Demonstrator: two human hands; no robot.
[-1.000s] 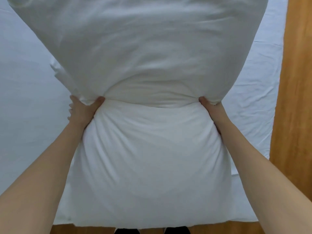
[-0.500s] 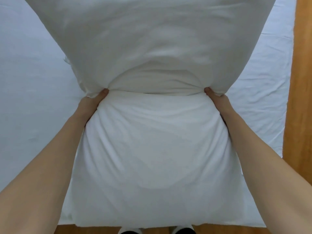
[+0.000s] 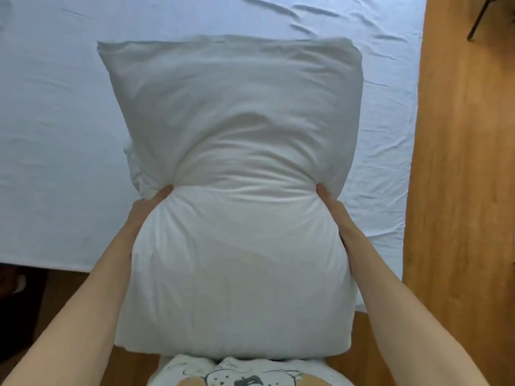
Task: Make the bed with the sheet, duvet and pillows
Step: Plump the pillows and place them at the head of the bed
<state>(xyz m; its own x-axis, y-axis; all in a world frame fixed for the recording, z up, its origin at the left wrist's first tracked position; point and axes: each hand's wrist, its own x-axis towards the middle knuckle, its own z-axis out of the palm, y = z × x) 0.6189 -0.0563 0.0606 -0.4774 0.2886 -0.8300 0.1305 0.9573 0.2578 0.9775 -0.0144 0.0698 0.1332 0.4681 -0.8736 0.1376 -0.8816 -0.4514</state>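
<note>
A large white pillow (image 3: 237,190) in a white case fills the middle of the view, held out over the bed. My left hand (image 3: 149,204) grips its left side at mid-height, fingers dug into the fabric and mostly hidden. My right hand (image 3: 330,200) grips the right side at the same height, pinching the pillow into a waist. The pillow's far end hangs over the white fitted sheet (image 3: 55,135) that covers the mattress. No duvet is in view.
A wooden floor (image 3: 459,190) runs along the bed's right side and below its near edge. A dark chair or stand leg (image 3: 479,20) shows at the top right. A dark area with a slipper (image 3: 16,285) lies at the left beneath the bed's edge.
The pillow has dropped lower and moved away from the camera, so its whole far end and more of the sheet now show. Both hands keep the same grip on its sides.
</note>
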